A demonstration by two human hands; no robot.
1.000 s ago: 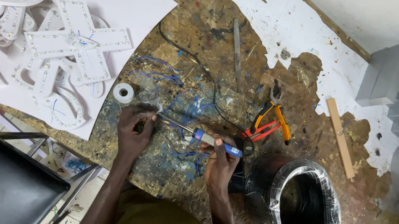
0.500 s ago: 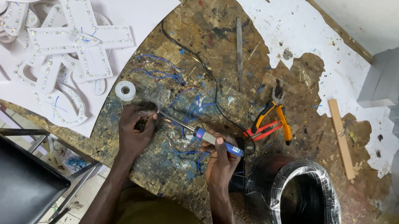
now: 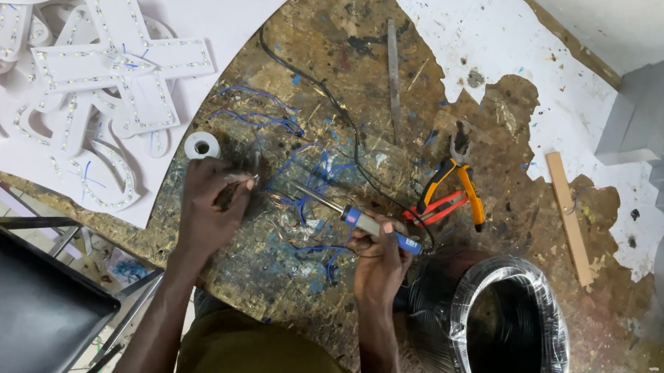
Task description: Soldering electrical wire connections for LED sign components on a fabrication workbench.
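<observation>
Head view: right hand [image 3: 380, 264] is clamped on the soldering iron [image 3: 350, 213]; left hand [image 3: 211, 204] pinches thin wires [image 3: 249, 183] left of it, near the tape roll [image 3: 202, 145].

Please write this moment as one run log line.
left hand: pinches thin wires | right hand: holds blue-handled soldering iron | near: white solder spool

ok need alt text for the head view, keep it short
A person's right hand holds a blue-handled soldering iron toward thin wires pinched by the left hand on a paint-stained wooden workbench. White LED-studded letters lie left, orange-handled pliers right.
</observation>
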